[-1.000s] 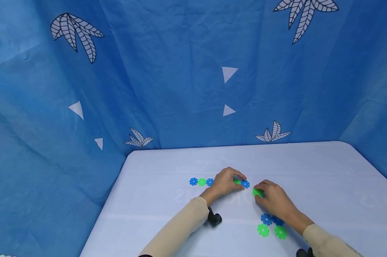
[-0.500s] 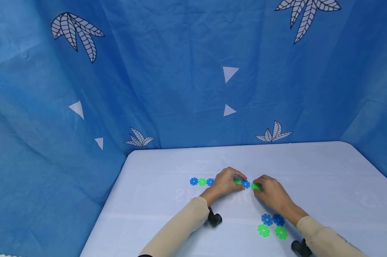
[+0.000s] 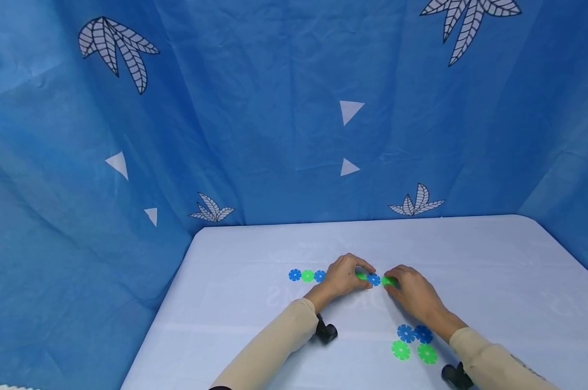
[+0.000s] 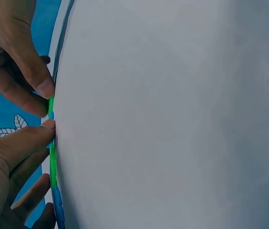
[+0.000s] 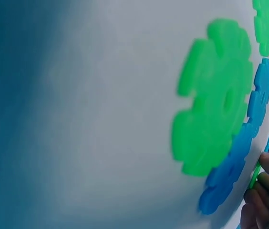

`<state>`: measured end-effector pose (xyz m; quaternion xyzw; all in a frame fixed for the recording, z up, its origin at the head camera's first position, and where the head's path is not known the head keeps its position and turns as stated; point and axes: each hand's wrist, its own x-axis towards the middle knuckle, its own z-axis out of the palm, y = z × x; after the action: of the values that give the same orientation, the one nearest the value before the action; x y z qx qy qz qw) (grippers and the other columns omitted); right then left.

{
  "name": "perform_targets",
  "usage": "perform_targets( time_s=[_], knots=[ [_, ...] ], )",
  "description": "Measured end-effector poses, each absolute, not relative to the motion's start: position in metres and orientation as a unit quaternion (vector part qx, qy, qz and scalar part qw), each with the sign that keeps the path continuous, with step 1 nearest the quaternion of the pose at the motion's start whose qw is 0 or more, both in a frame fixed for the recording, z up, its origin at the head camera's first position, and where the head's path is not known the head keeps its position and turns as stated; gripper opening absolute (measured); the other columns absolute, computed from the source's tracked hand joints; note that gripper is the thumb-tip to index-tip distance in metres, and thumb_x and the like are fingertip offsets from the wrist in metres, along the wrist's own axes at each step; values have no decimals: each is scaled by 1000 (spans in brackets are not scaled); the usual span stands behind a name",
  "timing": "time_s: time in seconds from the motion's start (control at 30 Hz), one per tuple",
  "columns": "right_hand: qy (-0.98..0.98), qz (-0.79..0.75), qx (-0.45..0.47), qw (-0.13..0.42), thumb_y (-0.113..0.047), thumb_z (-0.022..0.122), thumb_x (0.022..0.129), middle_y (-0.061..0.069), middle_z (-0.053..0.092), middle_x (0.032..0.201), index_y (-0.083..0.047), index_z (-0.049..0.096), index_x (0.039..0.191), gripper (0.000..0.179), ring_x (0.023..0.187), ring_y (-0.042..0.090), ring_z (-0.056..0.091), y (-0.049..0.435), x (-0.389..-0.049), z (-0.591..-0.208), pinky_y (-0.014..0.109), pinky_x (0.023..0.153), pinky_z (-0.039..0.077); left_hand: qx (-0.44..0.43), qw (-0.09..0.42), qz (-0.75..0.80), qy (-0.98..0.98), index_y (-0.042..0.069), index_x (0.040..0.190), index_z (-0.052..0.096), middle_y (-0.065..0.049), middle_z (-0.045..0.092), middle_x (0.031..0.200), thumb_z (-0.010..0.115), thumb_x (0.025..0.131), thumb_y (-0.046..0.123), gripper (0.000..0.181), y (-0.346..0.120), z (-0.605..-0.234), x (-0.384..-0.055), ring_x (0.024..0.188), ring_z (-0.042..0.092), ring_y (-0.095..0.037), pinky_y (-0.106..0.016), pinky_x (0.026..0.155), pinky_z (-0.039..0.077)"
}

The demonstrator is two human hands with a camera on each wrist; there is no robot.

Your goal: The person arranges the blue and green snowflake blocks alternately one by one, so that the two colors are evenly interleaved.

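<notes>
In the head view, a row of blue and green snowflake discs lies across the white table. My left hand (image 3: 342, 276) arches over the row and pinches the blue snowflake disc (image 3: 374, 280) at its right end between thumb and fingers. Just right of it, my right hand (image 3: 413, 292) pinches a green snowflake disc (image 3: 388, 281) by its edges, right beside the blue one. The left wrist view shows the green disc (image 4: 51, 104) edge-on, against or very near the blue disc; whether they interlock I cannot tell. My left hand hides the middle of the row.
Nearer the right forearm lie two blue discs (image 3: 406, 333) and two green discs (image 3: 401, 350). Farther left in the row are a blue disc (image 3: 295, 275) and a green disc (image 3: 308, 275). A blue patterned cloth (image 3: 294, 135) hangs behind the table (image 3: 215, 325).
My right hand has moved left and slightly away from me, bringing the green disc up beside the blue one. During the last half second both hands barely move. The left hand stays in place.
</notes>
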<state>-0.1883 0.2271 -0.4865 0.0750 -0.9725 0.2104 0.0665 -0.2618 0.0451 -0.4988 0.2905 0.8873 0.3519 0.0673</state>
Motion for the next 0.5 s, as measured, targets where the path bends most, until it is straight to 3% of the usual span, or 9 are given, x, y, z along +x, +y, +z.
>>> perform_targets(
  time_s=[0.5],
  knots=[
    [-968,239,63,44,-9,79,82,14,66,103,3,69,109,31,93,28,65,228,-186,-484,46,83,55,289,71,344,891,28,105,78,19,68,104,85,79,26,27,45,-499,-261,112,54,-3,-31,97,44]
  ],
)
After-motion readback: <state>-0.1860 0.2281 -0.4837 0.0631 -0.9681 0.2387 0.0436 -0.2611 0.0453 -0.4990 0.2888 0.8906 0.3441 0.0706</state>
